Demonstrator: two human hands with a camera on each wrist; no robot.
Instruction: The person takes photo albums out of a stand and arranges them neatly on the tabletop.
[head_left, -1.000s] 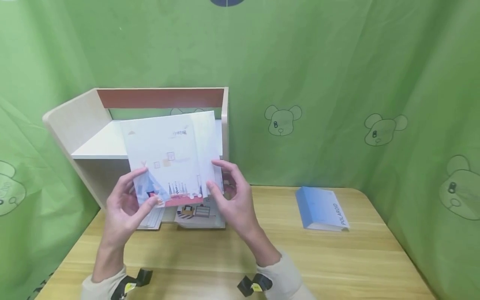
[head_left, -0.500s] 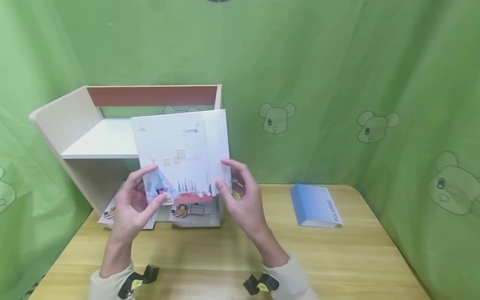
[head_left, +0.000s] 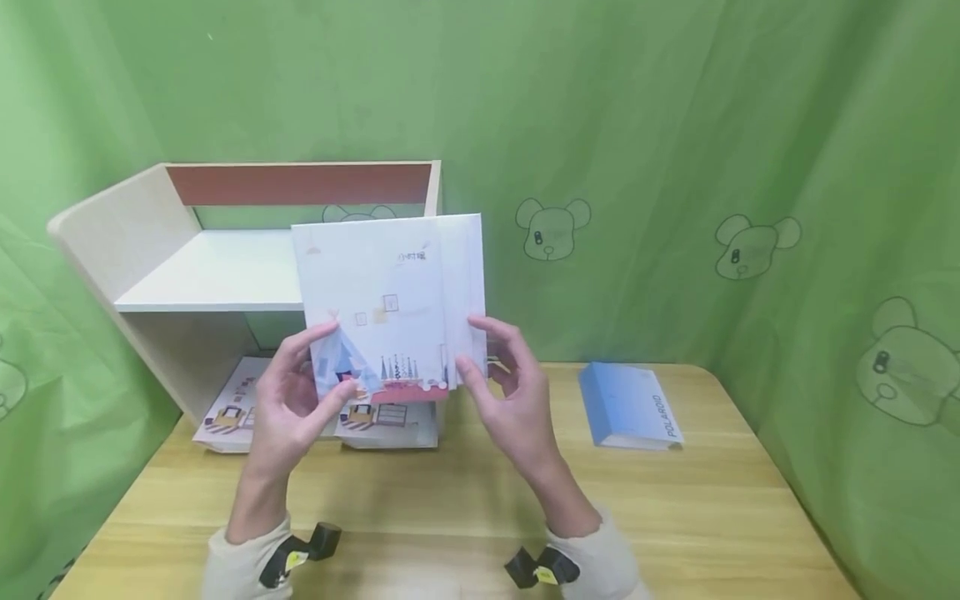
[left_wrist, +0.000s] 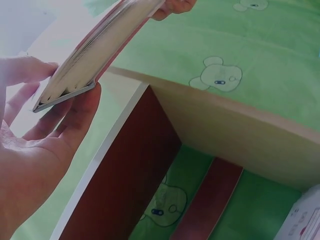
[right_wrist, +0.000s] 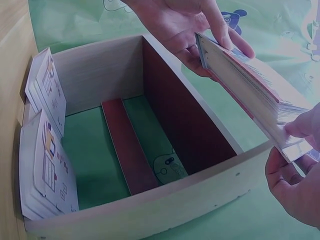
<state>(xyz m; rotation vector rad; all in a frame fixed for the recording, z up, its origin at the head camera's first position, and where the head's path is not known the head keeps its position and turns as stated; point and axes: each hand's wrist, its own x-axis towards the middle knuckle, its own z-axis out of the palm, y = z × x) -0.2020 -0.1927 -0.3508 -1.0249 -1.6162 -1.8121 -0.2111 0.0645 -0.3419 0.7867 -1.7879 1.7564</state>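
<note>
A thick white photo album (head_left: 375,279) with a pastel tent drawing on its cover is held up in front of the shelf in the head view. My left hand (head_left: 291,404) grips its lower left corner, thumb across the cover. At the lower right edge, my right hand (head_left: 517,396) pinches the album, thumb on the front, other fingers partly hidden behind. The cover edge and pages appear fanned slightly apart on that side. In the right wrist view the page block of the album (right_wrist: 245,82) shows between both hands; the left wrist view shows its bottom edge too.
Behind stands a two-level wooden shelf (head_left: 210,271). Two white albums, a left one (head_left: 228,412) and a right one (head_left: 397,427), lie in its lower level. A blue album (head_left: 630,408) marked POLAROID lies on the wooden table (head_left: 675,517) to the right. Green curtain (head_left: 622,108) surrounds the table.
Both hands have moved right with the white album, uncovering more of the shelf's left side and the album at lower left. Their hold looks the same. The head view has shifted slightly.
</note>
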